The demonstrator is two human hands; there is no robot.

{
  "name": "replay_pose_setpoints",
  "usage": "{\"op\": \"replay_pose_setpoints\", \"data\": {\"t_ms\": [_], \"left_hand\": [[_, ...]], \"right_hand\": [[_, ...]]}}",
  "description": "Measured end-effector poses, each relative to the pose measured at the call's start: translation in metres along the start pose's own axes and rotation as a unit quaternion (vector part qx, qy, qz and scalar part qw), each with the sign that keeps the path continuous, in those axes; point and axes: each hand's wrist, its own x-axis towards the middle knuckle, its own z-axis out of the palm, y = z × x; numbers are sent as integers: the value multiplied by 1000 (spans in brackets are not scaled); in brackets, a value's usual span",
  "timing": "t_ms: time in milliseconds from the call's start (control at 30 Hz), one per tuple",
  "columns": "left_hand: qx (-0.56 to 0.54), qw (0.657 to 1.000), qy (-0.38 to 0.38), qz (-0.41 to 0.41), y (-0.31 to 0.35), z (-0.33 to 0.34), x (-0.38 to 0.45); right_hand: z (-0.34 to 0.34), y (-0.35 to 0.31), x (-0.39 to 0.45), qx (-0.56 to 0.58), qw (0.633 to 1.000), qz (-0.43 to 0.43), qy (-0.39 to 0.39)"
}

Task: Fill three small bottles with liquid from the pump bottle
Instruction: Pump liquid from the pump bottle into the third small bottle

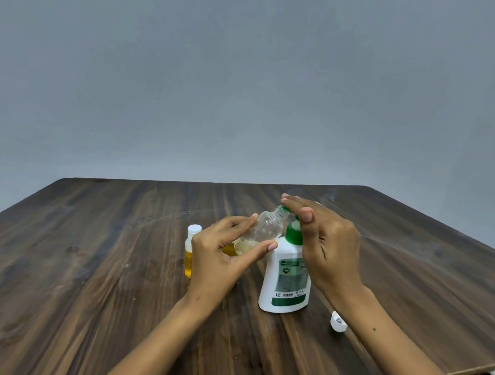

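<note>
The left hand grips the tilted clear small bottle, mouth at the pump nozzle; the right hand presses the pump bottle head with straight fingers. Misalignment risks spillage onto the wooden table.

The pump bottle stands on the table, between the two hands. The left hand holds a small bottle tilted, its mouth at the pump spout under the right hand. A capped bottle stands behind the left hand. A loose cap lies right of the pump bottle, nearer the person.
</note>
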Motion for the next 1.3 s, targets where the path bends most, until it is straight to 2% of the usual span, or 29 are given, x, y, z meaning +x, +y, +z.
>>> {"op": "replay_pose_setpoints", "data": {"t_ms": [600,767,1000,1300], "left_hand": [[-4,1000,4,5,-3,-1,-1],[-7,1000,5,-2,0,1,0],[-4,1000,-1,-4,-3,0,1],[-7,1000,-5,-11,-4,0,1]], "right_hand": [[10,5,-12,5,999,22,31],[5,0,-4,5,1000,-2,17],[9,5,-8,15,999,27,25],[8,6,-11,18,1000,23,7]]}}
